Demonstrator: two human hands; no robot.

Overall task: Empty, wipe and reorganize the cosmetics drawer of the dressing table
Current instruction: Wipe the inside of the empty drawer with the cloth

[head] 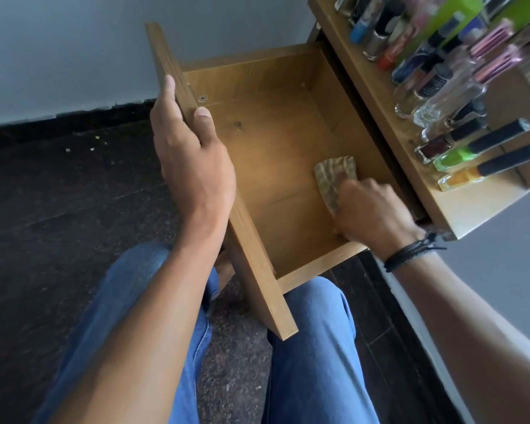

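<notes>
Left hand (193,166) grips the drawer (273,133) by its front edge; right hand (371,209) clutches a cloth (334,172) inside.

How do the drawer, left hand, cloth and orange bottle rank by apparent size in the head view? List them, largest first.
1. drawer
2. left hand
3. cloth and orange bottle: similar; the right hand covers part of the cloth, so unranked.
</notes>
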